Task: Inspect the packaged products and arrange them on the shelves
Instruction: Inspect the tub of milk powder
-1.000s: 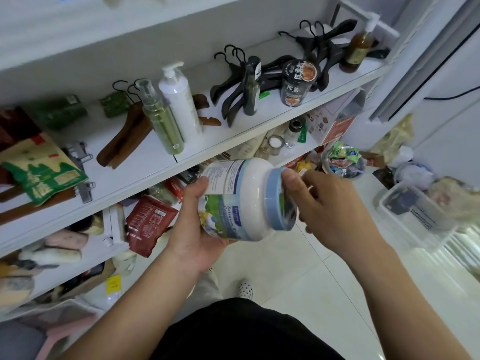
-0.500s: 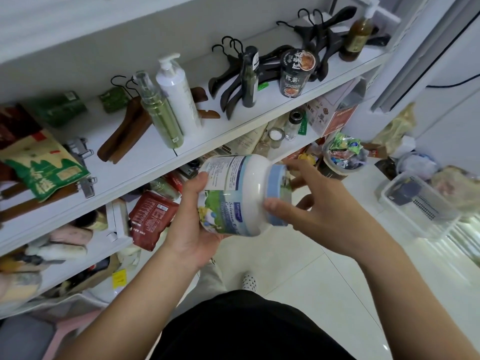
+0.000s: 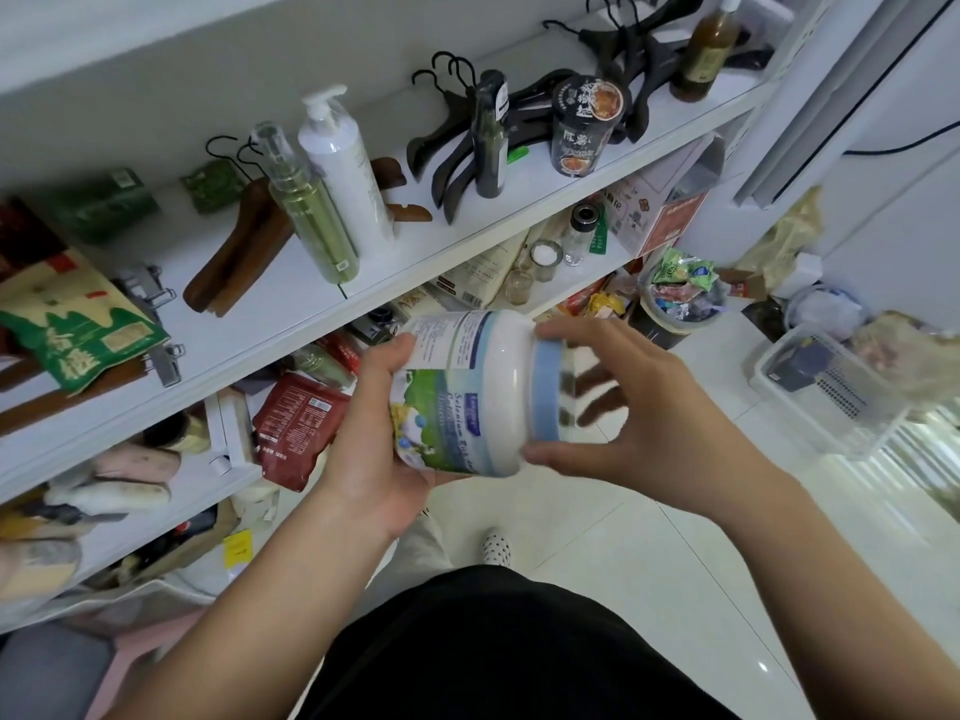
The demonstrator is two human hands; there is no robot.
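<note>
Risk 1: drop. The jar (image 3: 467,397) is in the air on its side, in front of the shelves and over the tiled floor (image 3: 597,553), resting on nothing. Its white body looks glossy, so I judge a slip likely if either grip eases while I turn it to read the label.

Risk 2: the blue lid (image 3: 548,392). My right hand sits at that end, and a twist there could loosen the lid, not turn the jar. I cannot tell whether it is sealed.

Risk 3: placement. On the upper shelf (image 3: 291,309) the white pump bottle (image 3: 345,163) and the green spray bottle (image 3: 311,215) stand tall and close together. A wide jar pushed in beside them could topple them.

Pose: left hand (image 3: 369,459) cups the base end, palm under, thumb over the top edge of the label. Right hand (image 3: 639,423) has its fingers spread wide around the lid end, one finger on top and the thumb below pinching the jar, the others behind the lid. Both forearms reach forward from low in the head view.
</note>
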